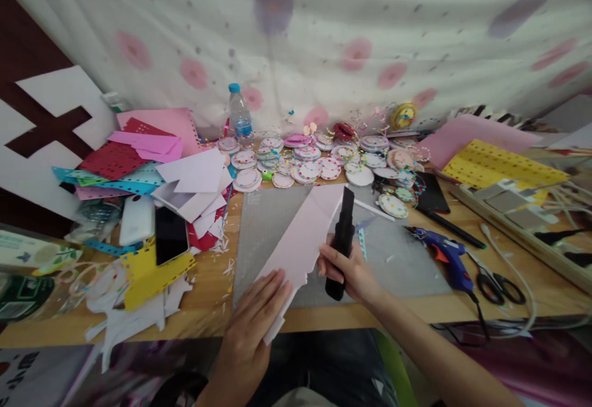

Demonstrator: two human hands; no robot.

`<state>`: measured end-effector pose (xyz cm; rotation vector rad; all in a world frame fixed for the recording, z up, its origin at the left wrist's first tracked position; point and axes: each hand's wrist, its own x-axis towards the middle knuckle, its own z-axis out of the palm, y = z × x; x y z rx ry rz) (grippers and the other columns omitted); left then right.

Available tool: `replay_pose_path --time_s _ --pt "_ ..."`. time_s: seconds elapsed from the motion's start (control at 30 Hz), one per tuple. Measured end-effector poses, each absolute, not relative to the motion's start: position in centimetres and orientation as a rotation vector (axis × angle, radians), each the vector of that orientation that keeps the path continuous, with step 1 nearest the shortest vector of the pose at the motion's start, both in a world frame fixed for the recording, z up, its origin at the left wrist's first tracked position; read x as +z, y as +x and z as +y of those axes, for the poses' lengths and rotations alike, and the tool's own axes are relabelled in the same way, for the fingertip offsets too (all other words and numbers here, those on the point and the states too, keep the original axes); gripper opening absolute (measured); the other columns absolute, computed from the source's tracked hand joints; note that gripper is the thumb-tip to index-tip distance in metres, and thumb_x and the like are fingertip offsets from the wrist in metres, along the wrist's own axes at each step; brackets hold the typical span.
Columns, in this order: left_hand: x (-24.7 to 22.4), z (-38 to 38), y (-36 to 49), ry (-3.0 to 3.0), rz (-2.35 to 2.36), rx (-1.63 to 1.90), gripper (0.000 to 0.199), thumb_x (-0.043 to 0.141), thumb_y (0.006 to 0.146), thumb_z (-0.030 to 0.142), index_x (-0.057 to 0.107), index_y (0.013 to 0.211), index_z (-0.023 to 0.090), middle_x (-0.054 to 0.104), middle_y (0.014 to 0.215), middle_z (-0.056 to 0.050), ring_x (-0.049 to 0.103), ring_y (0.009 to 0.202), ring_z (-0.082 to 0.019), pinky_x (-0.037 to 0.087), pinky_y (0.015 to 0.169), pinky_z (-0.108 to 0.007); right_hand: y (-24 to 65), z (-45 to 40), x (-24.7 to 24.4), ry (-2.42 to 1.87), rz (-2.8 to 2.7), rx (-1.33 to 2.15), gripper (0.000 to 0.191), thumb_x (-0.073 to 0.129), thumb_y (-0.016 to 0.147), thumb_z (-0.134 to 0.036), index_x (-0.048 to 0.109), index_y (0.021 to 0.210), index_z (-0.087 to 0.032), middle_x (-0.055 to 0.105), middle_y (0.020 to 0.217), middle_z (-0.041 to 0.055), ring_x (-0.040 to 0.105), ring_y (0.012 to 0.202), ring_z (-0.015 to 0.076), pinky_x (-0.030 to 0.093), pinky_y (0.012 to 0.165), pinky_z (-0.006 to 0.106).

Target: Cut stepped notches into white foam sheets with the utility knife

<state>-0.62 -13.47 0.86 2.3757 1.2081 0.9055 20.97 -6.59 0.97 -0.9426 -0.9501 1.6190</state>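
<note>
A strip of pale pinkish-white paper [300,234] with a stepped, jagged right edge slants over the grey cutting mat [263,209], its near end past the table's front edge. My left hand [256,311] holds this near end, fingers laid across the top and thumb hidden. In my right hand [346,265], fingers are wrapped round a long black tool [343,228], shaped like a stapler or thick cutter; its exact kind is unclear. The tool points away from me, close beside the paper's right edge. Behind it, a thin white strip [374,201] lies on the mat.
Several small decorated paper discs [305,169] crowd the back, near a water bottle [240,114]. Leftward are coloured paper sheets [120,154], a phone [171,234] and white scraps [134,314]. Rightward lie a blue glue gun [441,250], scissors [499,287] and cables [522,271].
</note>
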Motion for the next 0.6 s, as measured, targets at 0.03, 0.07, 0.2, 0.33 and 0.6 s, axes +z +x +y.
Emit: replay_pose_path --time_s 0.03,0.07,0.2,0.33,0.6 --pt "1.0 -13.6 -0.5 2.273 1.239 0.936 0.052 0.035 0.089 0.005 0.047 0.137 0.023 0.057 0.134 -0.004 0.053 0.124 -0.017 0.047 0.103 -0.032 21.1 -6.5 1.1 -0.928 -0.982 1.612 0.031 0.067 0.079 -0.044 0.051 0.073 -0.018 0.064 0.056 0.0002 0.031 0.033 0.0024 0.016 0.036 0.02" --pt "1.1 -13.7 -0.3 2.159 1.279 0.966 0.046 0.039 0.091 0.009 0.051 0.134 0.024 0.061 0.129 -0.004 0.058 0.118 -0.016 0.05 0.098 -0.028 21.1 -6.5 1.3 -0.915 -1.013 1.605 0.031 0.066 0.08 -0.044 0.051 0.073 -0.018 0.065 0.058 0.0009 0.033 0.033 0.0029 0.018 0.036 0.02" --pt "1.5 -14.1 -0.5 1.861 1.466 1.027 0.033 0.048 0.093 0.022 0.062 0.122 0.024 0.069 0.116 -0.003 0.066 0.106 -0.019 0.055 0.09 -0.027 21.8 -6.1 2.1 -0.913 -1.109 1.597 0.032 0.064 0.081 -0.046 0.052 0.072 -0.018 0.066 0.061 0.0007 0.04 0.034 0.0054 0.026 0.038 0.022" --pt "1.6 -14.0 -1.8 1.842 1.641 1.094 0.034 0.051 0.092 0.028 0.061 0.123 0.024 0.068 0.118 -0.004 0.064 0.11 -0.021 0.054 0.092 -0.029 23.6 -6.1 1.8 -1.088 -1.312 1.559 0.03 0.06 0.084 -0.046 0.053 0.077 -0.018 0.066 0.068 0.0023 0.043 0.039 0.0065 0.03 0.039 0.022" --pt "0.3 -12.4 -2.6 2.269 1.511 1.019 0.05 0.039 0.091 0.009 0.045 0.138 0.024 0.055 0.136 -0.005 0.051 0.126 -0.019 0.045 0.105 -0.033 29.3 -7.7 -0.5 -1.55 -2.127 0.842 0.015 0.048 0.086 -0.026 0.061 0.086 -0.018 0.064 0.075 0.0034 0.058 0.067 0.0164 0.043 0.061 0.027"
